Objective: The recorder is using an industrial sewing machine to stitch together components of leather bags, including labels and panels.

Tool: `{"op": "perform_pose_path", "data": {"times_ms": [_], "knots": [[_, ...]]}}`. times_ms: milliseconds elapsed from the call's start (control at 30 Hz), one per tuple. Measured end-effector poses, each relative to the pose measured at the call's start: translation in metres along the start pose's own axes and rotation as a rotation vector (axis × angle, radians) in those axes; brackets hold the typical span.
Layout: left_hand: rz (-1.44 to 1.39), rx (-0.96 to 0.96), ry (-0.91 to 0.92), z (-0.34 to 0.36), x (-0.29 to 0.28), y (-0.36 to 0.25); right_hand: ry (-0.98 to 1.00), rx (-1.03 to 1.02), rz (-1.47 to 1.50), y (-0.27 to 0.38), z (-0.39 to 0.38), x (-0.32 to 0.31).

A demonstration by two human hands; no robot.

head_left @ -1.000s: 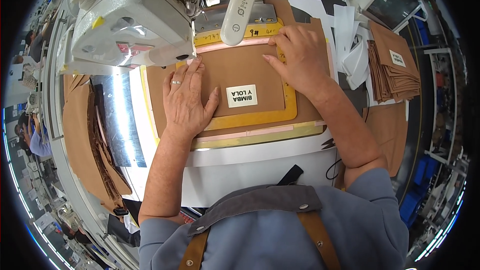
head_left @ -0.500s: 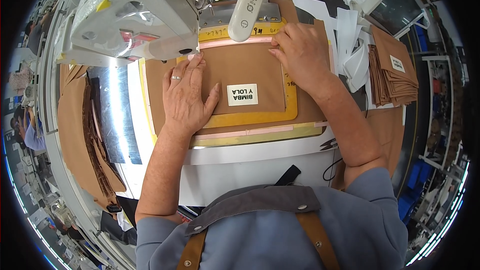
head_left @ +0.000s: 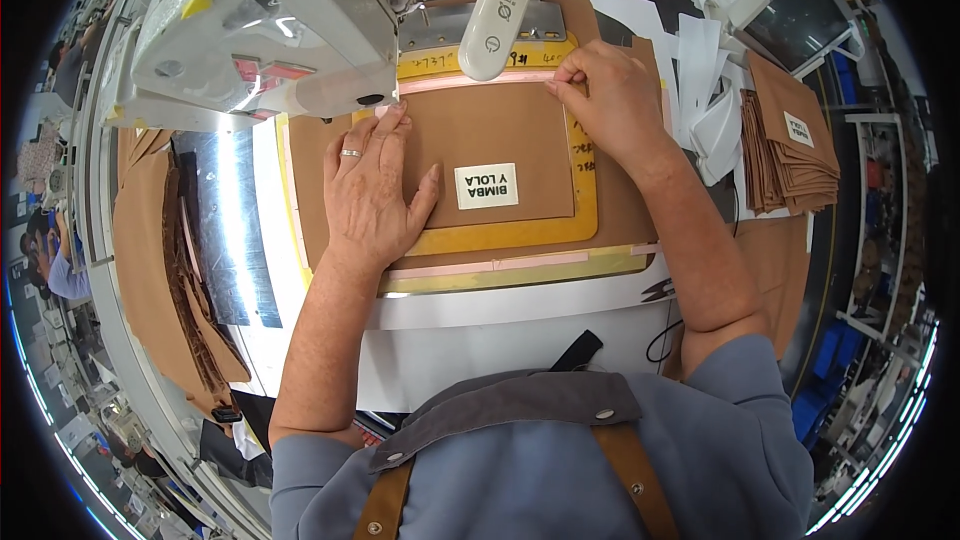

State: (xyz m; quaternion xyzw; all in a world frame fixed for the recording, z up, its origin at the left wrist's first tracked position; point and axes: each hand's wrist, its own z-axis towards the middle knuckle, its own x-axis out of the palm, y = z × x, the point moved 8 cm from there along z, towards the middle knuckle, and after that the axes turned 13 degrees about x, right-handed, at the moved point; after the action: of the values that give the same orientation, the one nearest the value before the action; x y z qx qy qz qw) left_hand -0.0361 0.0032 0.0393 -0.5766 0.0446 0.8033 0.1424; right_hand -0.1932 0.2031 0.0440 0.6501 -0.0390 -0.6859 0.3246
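Observation:
A brown fabric panel (head_left: 505,135) with a white printed label (head_left: 486,186) lies inside the opening of a yellow template frame (head_left: 500,236). My left hand (head_left: 372,185) rests palm down on the panel's left part, fingers stretched toward the sewing machine head (head_left: 270,40). A ring is on one of its fingers. At the panel's upper right corner, my right hand (head_left: 615,105) has thumb and forefinger pinched together on the edge, the other fingers curled. The pinched bit of fabric is mostly hidden. A pink strip (head_left: 490,78) runs along the panel's far edge.
A white handheld-shaped device (head_left: 497,15) hangs over the frame's far side. Folded brown pieces (head_left: 795,140) are stacked at the right, near white paper scraps (head_left: 712,90) and a screen (head_left: 800,10). More brown pieces (head_left: 150,260) lie left. Small snips (head_left: 658,290) sit near my right forearm.
The panel's near right corner has shifted slightly up and right, lying straighter in the frame. My right hand has moved slightly, still pinching at the corner. My left hand stays in place.

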Motion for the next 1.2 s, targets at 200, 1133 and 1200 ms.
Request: {"op": "perform_pose_path", "data": {"times_ms": [200, 1133, 1200], "knots": [[-0.002, -0.002, 0.014, 0.0, 0.001, 0.001, 0.018, 0.074, 0.031, -0.003, -0.002, 0.004], [0.02, 0.002, 0.002, -0.001, 0.001, 0.0, -0.037, -0.376, -0.495, 0.072, -0.055, 0.032], [-0.004, -0.013, 0.008, -0.002, 0.001, 0.0, -0.011, -0.363, -0.529, 0.073, -0.053, 0.036]]}}
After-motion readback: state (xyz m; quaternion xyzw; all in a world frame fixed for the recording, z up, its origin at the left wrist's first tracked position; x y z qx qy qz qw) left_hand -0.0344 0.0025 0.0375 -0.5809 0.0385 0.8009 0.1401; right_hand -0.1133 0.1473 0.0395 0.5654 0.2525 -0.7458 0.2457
